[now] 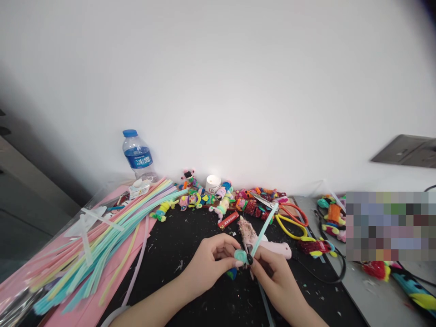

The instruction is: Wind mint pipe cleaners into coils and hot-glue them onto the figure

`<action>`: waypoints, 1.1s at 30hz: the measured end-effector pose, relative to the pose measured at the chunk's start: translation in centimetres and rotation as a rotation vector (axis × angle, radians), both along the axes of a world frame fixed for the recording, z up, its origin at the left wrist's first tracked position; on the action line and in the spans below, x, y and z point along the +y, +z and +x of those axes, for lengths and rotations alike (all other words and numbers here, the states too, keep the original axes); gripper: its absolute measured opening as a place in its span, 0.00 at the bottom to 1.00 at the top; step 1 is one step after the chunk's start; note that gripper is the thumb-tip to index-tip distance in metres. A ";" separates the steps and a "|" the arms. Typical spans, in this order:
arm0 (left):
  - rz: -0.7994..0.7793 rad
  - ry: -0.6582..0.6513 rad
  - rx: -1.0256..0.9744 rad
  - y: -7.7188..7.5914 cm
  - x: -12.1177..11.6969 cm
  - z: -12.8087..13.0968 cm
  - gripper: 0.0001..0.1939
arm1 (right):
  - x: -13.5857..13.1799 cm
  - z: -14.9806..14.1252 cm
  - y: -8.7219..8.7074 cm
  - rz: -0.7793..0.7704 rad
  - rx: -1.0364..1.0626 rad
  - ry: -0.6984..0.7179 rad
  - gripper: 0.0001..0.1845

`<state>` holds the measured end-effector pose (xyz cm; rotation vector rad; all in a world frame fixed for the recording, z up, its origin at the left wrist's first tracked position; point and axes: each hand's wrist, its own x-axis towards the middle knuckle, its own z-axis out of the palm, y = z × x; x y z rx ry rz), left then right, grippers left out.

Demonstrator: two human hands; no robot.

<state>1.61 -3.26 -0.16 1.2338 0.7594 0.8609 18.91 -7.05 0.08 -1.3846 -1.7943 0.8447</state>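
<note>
My left hand (220, 259) pinches a small mint-green coil (240, 256), which looks like wound pipe cleaner. Close against it, my right hand (272, 271) has its fingers closed on a mint-green pipe cleaner (262, 234) whose free end points up and away. A small black piece (250, 259) shows between the two hands; its kind is unclear. Just beyond my right hand lies a pink glue gun (277, 249) with a crusted, stained front. Under my left fingertips a blue and green piece (232, 273) is partly visible on the black mat (190, 299).
Pipe cleaners (102, 245) lie bundled on pink sheets at left, near a water bottle (138, 154). Several fuzzy figures (197, 198) and a paper cup (213, 183) line the wall. Scissors (293, 220) with red and yellow handles and a red box (228, 220) lie ahead.
</note>
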 end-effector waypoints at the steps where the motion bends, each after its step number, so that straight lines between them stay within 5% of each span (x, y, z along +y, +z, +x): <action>1: -0.005 0.003 0.000 0.0 0.0 0.0 0.09 | 0.0 0.0 0.0 0.001 -0.002 0.001 0.15; 33: -0.067 0.021 -0.031 -0.9 -0.1 0.2 0.10 | -0.3 -0.2 0.0 0.024 0.021 0.031 0.17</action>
